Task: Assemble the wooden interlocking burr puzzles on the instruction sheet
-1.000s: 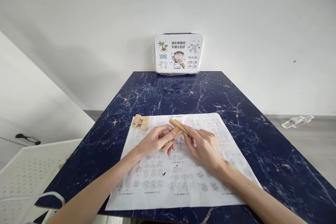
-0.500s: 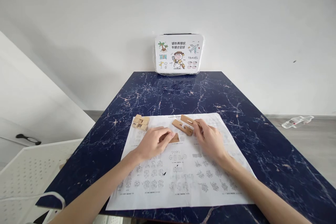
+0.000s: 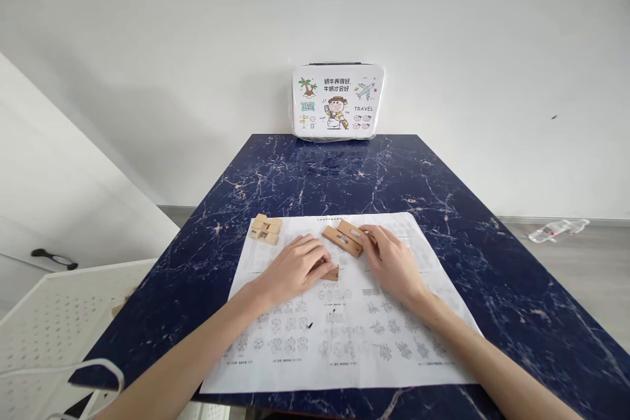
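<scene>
My left hand (image 3: 295, 269) lies curled on the printed paper sheet (image 3: 339, 335), its fingers closed over a short wooden puzzle piece (image 3: 331, 272) of which only one end shows. My right hand (image 3: 392, 264) rests to the right, its fingertips pinching the near end of two notched wooden bars (image 3: 343, 238) that lie side by side on the sheet. A small assembled cluster of wooden blocks (image 3: 264, 230) sits at the sheet's far left corner, away from both hands.
The sheet lies on a dark blue marbled table (image 3: 344, 170) against a white wall. A white illustrated case (image 3: 338, 102) stands at the table's far edge. A white perforated chair (image 3: 54, 321) is at the left, and a plastic bottle (image 3: 556, 230) lies on the floor at the right.
The crossed pieces held by both hands a second ago have come apart. My right hand carried two bars to the right and set them down together; my left hand lowered the third piece onto the sheet.
</scene>
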A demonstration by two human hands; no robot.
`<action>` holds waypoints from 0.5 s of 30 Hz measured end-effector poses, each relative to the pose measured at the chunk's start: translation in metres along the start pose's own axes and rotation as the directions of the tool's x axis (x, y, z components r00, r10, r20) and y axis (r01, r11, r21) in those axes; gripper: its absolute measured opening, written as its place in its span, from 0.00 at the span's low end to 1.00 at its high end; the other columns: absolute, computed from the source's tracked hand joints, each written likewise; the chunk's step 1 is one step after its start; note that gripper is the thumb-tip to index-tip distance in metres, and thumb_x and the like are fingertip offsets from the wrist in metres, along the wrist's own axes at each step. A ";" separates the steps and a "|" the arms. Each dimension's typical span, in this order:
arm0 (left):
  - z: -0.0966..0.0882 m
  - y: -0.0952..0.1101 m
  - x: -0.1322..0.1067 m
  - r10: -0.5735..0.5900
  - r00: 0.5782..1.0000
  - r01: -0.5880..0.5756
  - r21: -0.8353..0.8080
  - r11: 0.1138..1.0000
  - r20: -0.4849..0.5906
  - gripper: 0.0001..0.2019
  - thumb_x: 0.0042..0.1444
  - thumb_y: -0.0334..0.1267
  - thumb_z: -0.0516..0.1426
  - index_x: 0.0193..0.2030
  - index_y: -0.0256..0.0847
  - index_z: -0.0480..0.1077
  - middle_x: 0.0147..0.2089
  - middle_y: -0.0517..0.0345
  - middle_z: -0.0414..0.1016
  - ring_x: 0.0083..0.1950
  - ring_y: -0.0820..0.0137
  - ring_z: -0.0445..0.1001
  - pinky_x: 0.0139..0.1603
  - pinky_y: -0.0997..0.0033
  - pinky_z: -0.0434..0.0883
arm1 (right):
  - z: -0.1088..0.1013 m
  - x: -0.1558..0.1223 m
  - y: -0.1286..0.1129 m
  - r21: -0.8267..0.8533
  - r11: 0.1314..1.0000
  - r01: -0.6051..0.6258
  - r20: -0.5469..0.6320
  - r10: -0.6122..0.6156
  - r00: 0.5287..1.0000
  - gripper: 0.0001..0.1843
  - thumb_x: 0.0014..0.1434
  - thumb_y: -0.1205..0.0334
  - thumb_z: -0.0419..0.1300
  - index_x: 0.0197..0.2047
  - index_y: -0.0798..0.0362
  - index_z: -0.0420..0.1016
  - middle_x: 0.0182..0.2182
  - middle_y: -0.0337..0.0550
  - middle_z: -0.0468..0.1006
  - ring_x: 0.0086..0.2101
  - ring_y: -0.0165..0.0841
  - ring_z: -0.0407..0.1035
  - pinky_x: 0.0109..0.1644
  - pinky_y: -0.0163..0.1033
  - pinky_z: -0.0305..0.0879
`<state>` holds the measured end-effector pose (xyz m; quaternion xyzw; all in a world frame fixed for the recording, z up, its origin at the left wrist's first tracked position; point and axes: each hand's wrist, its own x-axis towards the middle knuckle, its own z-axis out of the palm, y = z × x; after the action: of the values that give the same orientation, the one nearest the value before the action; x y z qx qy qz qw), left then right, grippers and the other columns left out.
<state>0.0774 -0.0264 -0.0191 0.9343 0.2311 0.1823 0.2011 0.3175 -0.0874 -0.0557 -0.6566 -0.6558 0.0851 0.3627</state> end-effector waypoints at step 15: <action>-0.002 0.004 -0.002 -0.055 0.993 0.055 -0.008 0.998 -0.104 0.16 0.69 0.52 0.61 0.56 0.46 0.69 0.61 0.47 0.68 0.63 0.53 0.67 0.63 0.48 0.71 | -0.002 -0.001 -0.007 0.103 0.965 0.243 0.129 -0.255 0.958 0.19 0.77 0.60 0.50 0.59 0.46 0.80 0.45 0.51 0.77 0.45 0.44 0.73 0.49 0.52 0.75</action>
<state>0.0760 -0.0303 -0.0159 0.9163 0.2664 0.2258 0.1960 0.3129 -0.0898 -0.0501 -0.5450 -0.7529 0.1130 0.3513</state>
